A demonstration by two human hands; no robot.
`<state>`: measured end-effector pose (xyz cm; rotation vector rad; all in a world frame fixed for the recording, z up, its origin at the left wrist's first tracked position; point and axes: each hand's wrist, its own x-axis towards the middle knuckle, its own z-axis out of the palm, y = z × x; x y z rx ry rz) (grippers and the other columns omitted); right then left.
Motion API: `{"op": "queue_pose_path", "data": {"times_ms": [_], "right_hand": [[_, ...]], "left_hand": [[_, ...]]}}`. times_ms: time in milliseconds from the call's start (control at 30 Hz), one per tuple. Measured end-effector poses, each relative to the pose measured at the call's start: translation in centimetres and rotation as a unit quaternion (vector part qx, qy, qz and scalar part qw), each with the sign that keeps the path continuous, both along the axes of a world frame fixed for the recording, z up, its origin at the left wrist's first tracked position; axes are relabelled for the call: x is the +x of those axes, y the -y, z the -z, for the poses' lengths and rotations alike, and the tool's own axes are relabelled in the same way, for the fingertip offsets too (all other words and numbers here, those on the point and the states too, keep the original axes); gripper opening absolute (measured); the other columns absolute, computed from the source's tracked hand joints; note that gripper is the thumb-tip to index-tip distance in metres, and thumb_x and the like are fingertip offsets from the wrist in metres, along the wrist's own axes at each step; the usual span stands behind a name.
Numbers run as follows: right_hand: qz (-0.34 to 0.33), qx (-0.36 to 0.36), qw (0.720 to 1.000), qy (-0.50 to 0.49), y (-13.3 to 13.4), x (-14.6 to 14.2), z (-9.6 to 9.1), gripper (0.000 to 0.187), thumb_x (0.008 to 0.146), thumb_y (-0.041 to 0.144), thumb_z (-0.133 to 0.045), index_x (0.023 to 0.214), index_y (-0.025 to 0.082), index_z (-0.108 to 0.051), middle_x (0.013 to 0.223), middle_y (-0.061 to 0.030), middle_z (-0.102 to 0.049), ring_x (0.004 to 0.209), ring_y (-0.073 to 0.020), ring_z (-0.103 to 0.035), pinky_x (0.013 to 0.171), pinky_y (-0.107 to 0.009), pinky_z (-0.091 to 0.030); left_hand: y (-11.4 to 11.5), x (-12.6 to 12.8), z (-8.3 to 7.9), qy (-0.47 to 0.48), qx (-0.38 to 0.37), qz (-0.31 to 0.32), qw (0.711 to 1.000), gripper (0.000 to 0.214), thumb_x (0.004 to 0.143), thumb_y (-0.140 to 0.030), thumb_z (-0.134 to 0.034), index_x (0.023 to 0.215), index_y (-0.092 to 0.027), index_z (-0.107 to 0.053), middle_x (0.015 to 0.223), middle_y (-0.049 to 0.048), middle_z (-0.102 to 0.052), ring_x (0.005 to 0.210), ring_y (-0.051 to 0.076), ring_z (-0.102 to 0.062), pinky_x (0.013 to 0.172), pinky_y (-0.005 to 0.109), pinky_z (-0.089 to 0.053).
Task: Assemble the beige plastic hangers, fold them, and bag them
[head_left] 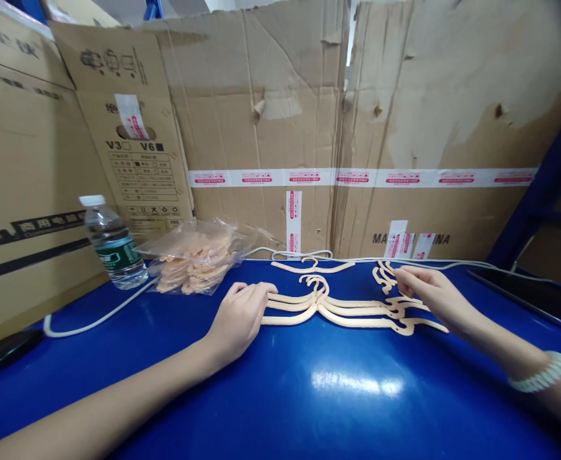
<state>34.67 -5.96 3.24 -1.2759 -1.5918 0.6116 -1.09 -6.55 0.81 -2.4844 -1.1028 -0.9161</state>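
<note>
The left hand (239, 322) clasps near hangers (357, 322) with clips (406, 329) at right ends; the right hand (424, 287) pinches a loose clip (383, 278), the far hanger (290, 269) bare.

Upright carton (163, 118): "V3" beside unfilled checkbox, "V6" beside filled one; character "绝" above, rest under tape strip (131, 115); three vehicle drawings on top, small table of Chinese print, row of handling symbols below. Left box (26, 166): "商用电" in pale characters on dark band. Back cardboard (434, 128): "MA" and "INA", middle taped over. Bottle label (118, 255): print too small.
</note>
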Motion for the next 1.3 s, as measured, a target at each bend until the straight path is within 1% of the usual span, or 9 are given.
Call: {"op": "queue_pose_path", "data": {"times_ms": [200, 333, 433, 533, 700, 867, 1033, 1233, 1300], "right_hand": [[-0.007, 0.008, 1.0, 0.008, 0.6, -1.1, -0.2, 0.063, 0.072, 0.071, -0.062, 0.044, 0.02, -0.04, 0.048, 0.0023, -0.035, 0.048, -0.0112, -0.032, 0.046, -0.025, -0.03], [0.007, 0.019, 1.0, 0.013, 0.5, -0.8, -0.4, 0.06, 0.074, 0.072, -0.059, 0.047, 0.02, -0.046, 0.049, 0.0013, -0.042, 0.049, -0.0124, -0.038, 0.048, -0.026, -0.033], [0.016, 0.052, 0.998, 0.013, 0.5, -0.3, -0.7, 0.057, 0.077, 0.071, -0.056, 0.053, 0.02, -0.05, 0.054, 0.0005, -0.047, 0.055, -0.0142, -0.043, 0.054, -0.026, -0.036], [0.012, 0.079, 0.997, -0.014, 0.2, 0.3, -0.8, 0.05, 0.074, 0.068, -0.062, 0.061, 0.021, -0.052, 0.06, 0.0009, -0.051, 0.058, -0.0147, -0.046, 0.056, -0.026, -0.038], [0.03, 0.105, 0.994, -0.017, -0.9, 1.8, -0.4, 0.047, 0.068, 0.062, -0.072, 0.068, 0.02, -0.051, 0.061, 0.0019, -0.053, 0.055, -0.013, -0.048, 0.052, -0.025, -0.037], [0.056, 0.119, 0.991, 0.032, -1.8, 3.7, -0.2, 0.044, 0.075, 0.062, -0.064, 0.07, 0.019, -0.055, 0.06, -0.0004, -0.057, 0.052, -0.0139, -0.051, 0.051, -0.026, -0.038], [0.056, 0.15, 0.978, 0.131, -2.3, 4.8, -0.3, 0.037, 0.087, 0.049, -0.051, 0.071, 0.018, -0.06, 0.065, -0.0048, -0.065, 0.059, -0.0187, -0.059, 0.057, -0.029, -0.045], [-0.019, 0.179, 0.923, 0.341, -2.6, 4.8, 0.1, 0.015, 0.083, 0.018, -0.058, 0.081, 0.02, -0.072, 0.083, -0.0069, -0.071, 0.083, -0.0242, -0.061, 0.078, -0.036, -0.046], [-0.043, 0.178, 0.897, 0.402, -2.7, 4.6, 0.3, 0.021, 0.08, 0.008, -0.059, 0.089, 0.021, -0.074, 0.088, -0.0075, -0.071, 0.086, -0.0241, -0.059, 0.079, -0.035, -0.045]], "left_hand": [[-1.1, 1.6, -2.7, -0.067, -0.024, -0.012, 0.997, 0.028, 0.089, -0.016, -0.045, 0.117, -0.016, -0.05, 0.092, 0.006, -0.066, 0.085, 0.023, -0.061, 0.083, 0.04, -0.043], [-4.0, 3.5, -4.0, -0.123, -0.039, -0.006, 0.992, 0.025, 0.084, -0.016, -0.054, 0.108, -0.014, -0.059, 0.106, 0.0121, -0.065, 0.101, 0.028, -0.059, 0.087, 0.043, -0.046], [-7.3, 4.7, -4.1, -0.149, -0.054, -0.008, 0.987, 0.022, 0.085, -0.01, -0.053, 0.105, -0.011, -0.061, 0.106, 0.0134, -0.066, 0.102, 0.027, -0.06, 0.09, 0.043, -0.047], [-10.1, 5.6, -3.6, -0.17, -0.077, -0.007, 0.983, 0.02, 0.091, -0.019, -0.058, 0.11, -0.013, -0.061, 0.11, 0.0089, -0.064, 0.104, 0.023, -0.061, 0.09, 0.044, -0.049], [-12.2, 6.5, -2.5, -0.19, -0.111, -0.01, 0.975, 0.02, 0.093, -0.027, -0.059, 0.107, -0.013, -0.062, 0.11, 0.0077, -0.064, 0.101, 0.022, -0.062, 0.088, 0.044, -0.052], [-12.3, 6.8, -2.4, -0.179, -0.129, -0.017, 0.975, 0.019, 0.094, -0.028, -0.057, 0.103, -0.012, -0.063, 0.103, 0.0064, -0.066, 0.094, 0.02, -0.064, 0.084, 0.041, -0.053], [-11.5, 6.7, -4.5, -0.16, -0.137, -0.031, 0.977, 0.019, 0.095, -0.03, -0.055, 0.1, -0.012, -0.062, 0.09, 0.004, -0.066, 0.079, 0.017, -0.065, 0.074, 0.035, -0.054], [-7.3, 5.9, -7.3, -0.139, -0.098, -0.012, 0.985, 0.013, 0.094, -0.023, -0.045, 0.1, -0.017, -0.056, 0.089, 0.0062, -0.071, 0.08, 0.022, -0.068, 0.068, 0.03, -0.047], [-5.2, 5.3, -7.7, -0.136, -0.08, -0.01, 0.987, 0.014, 0.094, -0.026, -0.044, 0.098, -0.018, -0.056, 0.09, 0.0071, -0.07, 0.082, 0.025, -0.067, 0.069, 0.032, -0.045]]}}
